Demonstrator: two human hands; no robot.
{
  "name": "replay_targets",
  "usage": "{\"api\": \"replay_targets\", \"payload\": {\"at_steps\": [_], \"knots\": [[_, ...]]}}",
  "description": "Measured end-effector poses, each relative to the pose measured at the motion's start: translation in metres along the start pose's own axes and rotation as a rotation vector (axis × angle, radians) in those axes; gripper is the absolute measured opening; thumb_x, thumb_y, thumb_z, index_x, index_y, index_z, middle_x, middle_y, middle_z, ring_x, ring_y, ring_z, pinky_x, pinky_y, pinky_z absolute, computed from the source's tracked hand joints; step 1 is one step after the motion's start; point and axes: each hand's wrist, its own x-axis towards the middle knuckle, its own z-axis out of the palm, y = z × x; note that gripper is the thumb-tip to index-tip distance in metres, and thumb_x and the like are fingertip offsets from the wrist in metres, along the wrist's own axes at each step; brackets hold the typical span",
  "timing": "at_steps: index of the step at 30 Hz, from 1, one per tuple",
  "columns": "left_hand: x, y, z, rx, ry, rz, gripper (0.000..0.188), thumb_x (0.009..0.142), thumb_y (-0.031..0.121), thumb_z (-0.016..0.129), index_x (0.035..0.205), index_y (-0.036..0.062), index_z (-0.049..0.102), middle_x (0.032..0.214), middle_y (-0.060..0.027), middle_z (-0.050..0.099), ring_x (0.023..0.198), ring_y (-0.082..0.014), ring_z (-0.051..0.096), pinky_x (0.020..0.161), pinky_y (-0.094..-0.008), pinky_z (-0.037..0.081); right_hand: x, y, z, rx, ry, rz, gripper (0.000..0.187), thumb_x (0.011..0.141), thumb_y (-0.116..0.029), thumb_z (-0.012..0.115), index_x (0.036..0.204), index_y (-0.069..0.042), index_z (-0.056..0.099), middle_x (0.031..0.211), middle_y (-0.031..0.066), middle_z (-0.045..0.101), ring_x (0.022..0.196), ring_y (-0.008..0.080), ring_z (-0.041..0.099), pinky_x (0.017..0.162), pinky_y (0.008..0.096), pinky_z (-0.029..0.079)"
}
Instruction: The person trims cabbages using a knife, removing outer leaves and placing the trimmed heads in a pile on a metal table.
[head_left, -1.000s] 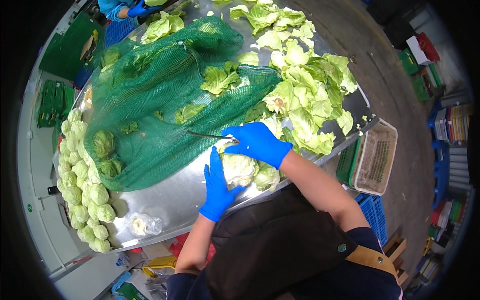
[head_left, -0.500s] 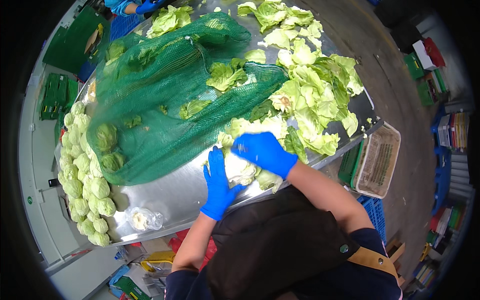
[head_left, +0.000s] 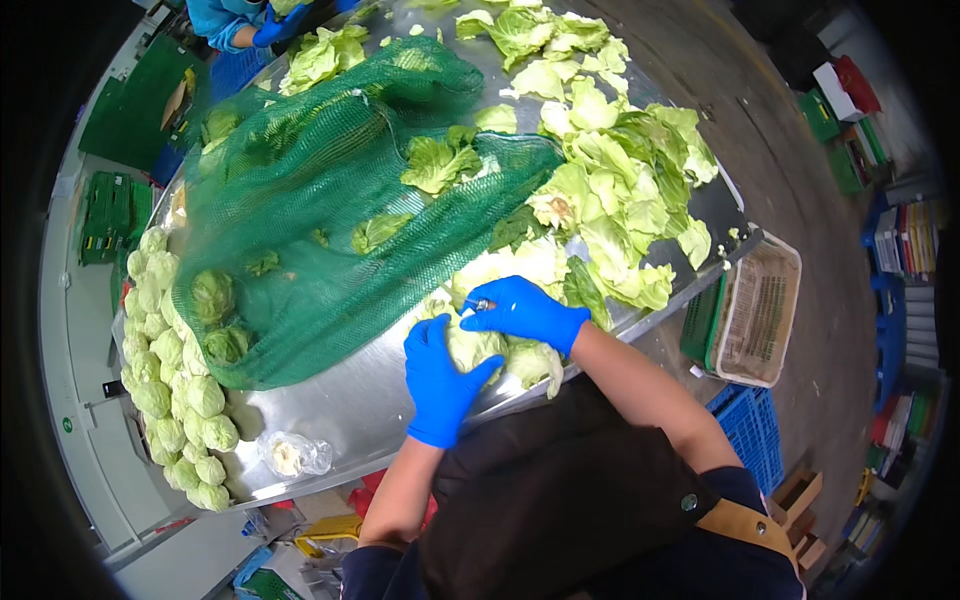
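Both my hands wear blue gloves and work over a pale green cabbage (head_left: pixel 474 347) near the table's front edge. My left hand (head_left: pixel 437 385) grips the cabbage from its left side, thumb in front. In my right hand (head_left: pixel 527 314), the fingers close on a small metal tool (head_left: pixel 484 305) at the top of the cabbage. Its exact kind is hard to make out, since the fingers hide most of it. Loose cabbage leaves (head_left: pixel 620 180) lie heaped just beyond my right hand. A green mesh sack (head_left: pixel 300 250) with a few cabbages inside is spread over the table to the left.
Trimmed cabbages (head_left: pixel 170 370) are piled along the table's (head_left: pixel 330 420) left edge, near a clear plastic bag (head_left: pixel 295 454) with something whitish. A pale crate (head_left: pixel 757 315) and a blue crate (head_left: pixel 750 435) stand on the right. A co-worker's gloved hand (head_left: pixel 275 27) shows at the far left.
My right hand, blurred before, is now steadier and shows the metal tool. The cabbage shows a greener side than before. More of the co-worker has come into view.
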Motion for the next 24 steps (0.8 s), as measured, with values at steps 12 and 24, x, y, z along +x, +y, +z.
{"api": "replay_targets", "payload": {"at_steps": [12, 24], "knots": [[-0.007, -0.026, 0.0, -0.159, -0.033, 0.067, 0.082, 0.065, 0.028, 0.084, 0.132, 0.003, 0.045, 0.128, -0.0192, 0.05, 0.116, -0.036, 0.053, 0.097, -0.0414, 0.046, -0.017, 0.019, 0.003, -0.023, -0.016, -0.209, 0.055, 0.076, -0.042, 0.075, 0.122, -0.013, 0.063, 0.1, 0.011, 0.067, 0.086, 0.0235, 0.064, 0.078, 0.0338, 0.049], [-0.014, -0.05, -0.002, -0.295, -0.069, 0.097, 0.08, 0.069, 0.026, 0.082, 0.135, 0.0023, 0.044, 0.134, -0.0206, 0.048, 0.124, -0.0366, 0.048, 0.102, -0.0421, 0.041, -0.028, -0.007, 0.031, -0.527, 0.241, -0.311, 0.023, 0.082, -0.024, 0.06, 0.1, -0.009, 0.061, 0.084, 0.0124, 0.062, 0.075, 0.0292, 0.064, 0.064, 0.0429, 0.05]]}}
